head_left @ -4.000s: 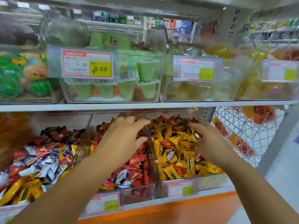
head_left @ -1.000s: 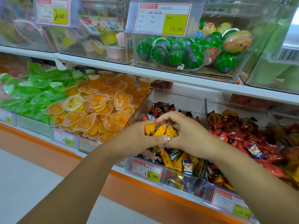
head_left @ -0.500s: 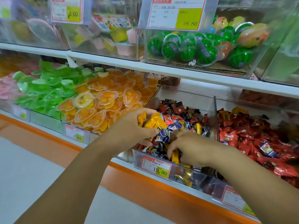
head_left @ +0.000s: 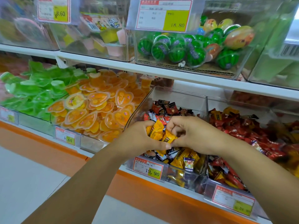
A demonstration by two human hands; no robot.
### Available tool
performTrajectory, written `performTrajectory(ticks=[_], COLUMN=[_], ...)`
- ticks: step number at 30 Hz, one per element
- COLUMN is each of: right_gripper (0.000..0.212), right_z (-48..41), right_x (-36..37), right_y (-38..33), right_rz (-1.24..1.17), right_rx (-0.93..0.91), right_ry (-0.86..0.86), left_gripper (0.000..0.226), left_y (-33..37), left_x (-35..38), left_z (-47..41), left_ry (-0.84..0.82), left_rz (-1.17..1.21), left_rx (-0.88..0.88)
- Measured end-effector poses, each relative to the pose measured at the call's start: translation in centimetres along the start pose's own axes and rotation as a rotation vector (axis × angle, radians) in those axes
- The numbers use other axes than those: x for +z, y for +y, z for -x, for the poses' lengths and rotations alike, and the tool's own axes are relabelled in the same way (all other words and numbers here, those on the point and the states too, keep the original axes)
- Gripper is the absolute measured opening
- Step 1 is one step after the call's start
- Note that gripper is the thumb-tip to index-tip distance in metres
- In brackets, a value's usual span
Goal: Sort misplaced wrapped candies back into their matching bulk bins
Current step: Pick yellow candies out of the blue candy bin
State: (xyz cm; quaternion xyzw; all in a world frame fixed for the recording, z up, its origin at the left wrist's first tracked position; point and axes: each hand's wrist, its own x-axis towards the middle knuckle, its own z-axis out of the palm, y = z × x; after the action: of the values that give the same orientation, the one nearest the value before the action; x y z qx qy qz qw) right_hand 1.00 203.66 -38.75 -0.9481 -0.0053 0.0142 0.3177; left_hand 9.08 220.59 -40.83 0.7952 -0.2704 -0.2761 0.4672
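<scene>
My left hand point(head_left: 137, 139) holds a bunch of yellow wrapped candies point(head_left: 157, 131) over a clear bulk bin point(head_left: 181, 94) of mixed red, black, white and yellow wrapped candies. My right hand point(head_left: 194, 135) meets it from the right, its fingertips pinching a yellow candy point(head_left: 168, 137) at the edge of the bunch. More yellow candies point(head_left: 179, 156) lie in the bin's front under my hands. To the right stands a bin of red wrapped candies point(head_left: 252, 131) with a few yellow ones at its back.
Left of the mixed bin lie orange heart-shaped jelly cups point(head_left: 103, 109) and green jelly cups point(head_left: 37, 92). The upper shelf point(head_left: 161, 71) carries clear bins of watermelon-shaped sweets point(head_left: 178, 52). Price tags point(head_left: 148, 168) hang on the bin fronts. Floor lies below left.
My right hand has come up from the front of the bin to the bunch in my left hand, bringing a yellow candy. My view has held on the same bins.
</scene>
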Motion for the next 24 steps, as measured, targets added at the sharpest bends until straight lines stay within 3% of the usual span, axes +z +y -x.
performTrajectory(ticks=[3,6,12,15,20,24], right_gripper=[0.028,0.025,0.048,0.058,0.063,0.044], right_z=[-0.1,0.6,0.5,0.0,0.3,0.3], right_x=[-0.6,-2.8,-1.1,-0.6,0.7,0.5], right_y=[0.1,0.2,-0.2,-1.0,-1.1,0.0], right_rz=[0.043,0.261,0.771,0.871,0.911,0.781], right_rx=[0.034,0.139,0.219,0.240,0.197,0.144], right_ry=[-0.011,-0.089,-0.420,-0.505,-0.424,-0.305], left_gripper=[0.089,0.083,0.039,0.034,0.034,0.038], left_y=[0.3,0.1,-0.7,-0.7,-1.1,-1.2], left_x=[0.2,-0.3,-0.4,-0.5,-0.6,-0.8], left_z=[0.2,0.3,0.0,0.1,0.3,0.3], left_ry=[0.048,0.094,0.025,0.032,0.043,0.030], left_rz=[-0.049,-0.130,-0.130,-0.099,-0.099,-0.085], left_rx=[0.032,0.057,0.112,0.122,0.131,0.131])
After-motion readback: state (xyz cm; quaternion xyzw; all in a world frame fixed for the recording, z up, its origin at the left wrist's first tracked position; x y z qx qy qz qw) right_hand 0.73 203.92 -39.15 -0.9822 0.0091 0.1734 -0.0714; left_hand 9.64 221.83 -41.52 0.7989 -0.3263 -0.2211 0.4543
